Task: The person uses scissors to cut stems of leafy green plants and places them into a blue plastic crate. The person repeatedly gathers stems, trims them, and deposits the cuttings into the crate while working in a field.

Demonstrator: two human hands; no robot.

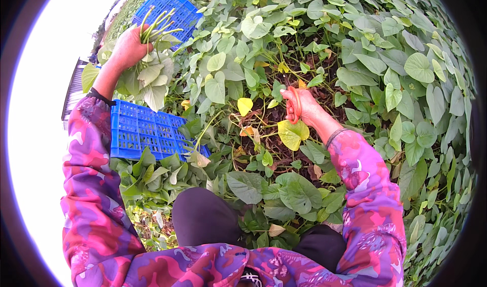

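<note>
My left hand (131, 47) is raised at the upper left, closed round a bunch of leafy green stems (150, 79). The stem ends stick up above the fist, while the broad leaves hang below it. Right of the middle, my right hand (307, 111) grips scissors with orange handles (298, 102), low among the vines. Their blades point away from me and are hard to make out between the stems. A large yellowing leaf (293, 134) lies just below this hand, and a smaller yellow leaf (245, 106) is to its left.
A blue plastic crate (147, 129) sits at the left below my left arm's wrist. Another blue crate (170, 5) stands farther off, behind the held bunch. Dense heart-shaped leaves (375, 63) cover the ground ahead and right. Cut leafy stems (152, 175) lie beside my dark-clothed knee (205, 216).
</note>
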